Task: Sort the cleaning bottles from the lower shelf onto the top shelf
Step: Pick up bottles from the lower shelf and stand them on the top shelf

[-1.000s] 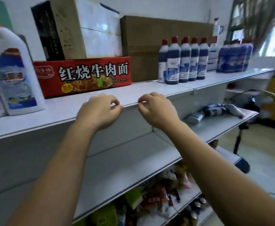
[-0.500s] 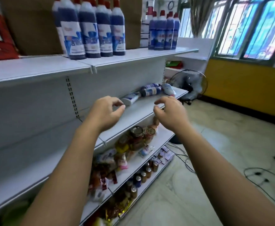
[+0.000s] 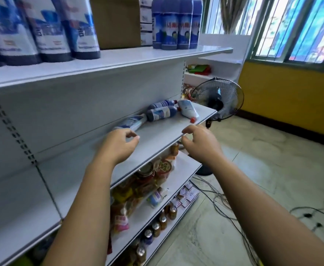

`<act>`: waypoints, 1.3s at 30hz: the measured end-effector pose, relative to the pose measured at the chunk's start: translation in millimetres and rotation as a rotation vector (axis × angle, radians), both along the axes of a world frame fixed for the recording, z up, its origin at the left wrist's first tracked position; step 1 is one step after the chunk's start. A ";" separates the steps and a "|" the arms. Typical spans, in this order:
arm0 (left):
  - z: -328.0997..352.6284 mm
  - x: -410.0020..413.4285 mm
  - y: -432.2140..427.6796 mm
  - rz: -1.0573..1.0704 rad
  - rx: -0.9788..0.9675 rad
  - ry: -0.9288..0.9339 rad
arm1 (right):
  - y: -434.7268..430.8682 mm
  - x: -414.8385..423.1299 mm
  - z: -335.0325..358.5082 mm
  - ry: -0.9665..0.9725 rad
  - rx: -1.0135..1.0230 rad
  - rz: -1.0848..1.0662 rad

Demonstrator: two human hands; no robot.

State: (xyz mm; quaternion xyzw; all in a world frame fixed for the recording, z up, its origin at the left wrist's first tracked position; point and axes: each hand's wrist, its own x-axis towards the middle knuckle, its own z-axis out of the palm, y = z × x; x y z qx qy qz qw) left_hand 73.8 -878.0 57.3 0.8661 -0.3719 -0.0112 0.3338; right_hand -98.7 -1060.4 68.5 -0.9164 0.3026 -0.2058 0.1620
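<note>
Several cleaning bottles lie on their sides at the far end of the lower shelf (image 3: 163, 135): a white and blue one (image 3: 131, 122) nearest me, two dark blue ones (image 3: 162, 113), and a white one with a red cap (image 3: 188, 111). My left hand (image 3: 118, 145) hovers over the shelf just short of the nearest bottle, fingers loosely curled, holding nothing. My right hand (image 3: 200, 142) hangs at the shelf's front edge, also empty. On the top shelf (image 3: 118, 56) stand dark blue bottles (image 3: 47, 29) at left and lighter blue ones (image 3: 176, 24) at right.
A brown cardboard box (image 3: 117, 22) stands between the two bottle groups on the top shelf. Jars and packets (image 3: 147, 181) fill the shelves below. A standing fan (image 3: 216, 98) is past the shelf's end, and cables (image 3: 224, 208) lie on the floor.
The view has swung right along the shelving and down. Both hands dropped from the top shelf's edge and now reach over the lower shelf, closer to the lying bottles.
</note>
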 end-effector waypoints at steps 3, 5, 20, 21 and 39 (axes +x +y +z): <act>-6.7 29.1 -34.0 0.052 0.044 0.012 | -42.2 29.4 -5.7 0.006 0.037 0.003; -10.5 44.8 -50.5 0.096 0.068 0.015 | -64.8 47.4 -13.2 0.006 0.079 0.019; -68.3 142.0 -144.9 0.477 0.311 0.132 | -224.3 197.1 -72.4 0.203 0.507 0.140; -70.8 148.3 -150.3 0.501 0.345 0.149 | -233.3 206.5 -78.1 0.188 0.553 0.148; -71.9 140.4 -184.7 0.815 0.444 0.350 | -293.6 329.9 -119.7 -0.216 1.239 -0.095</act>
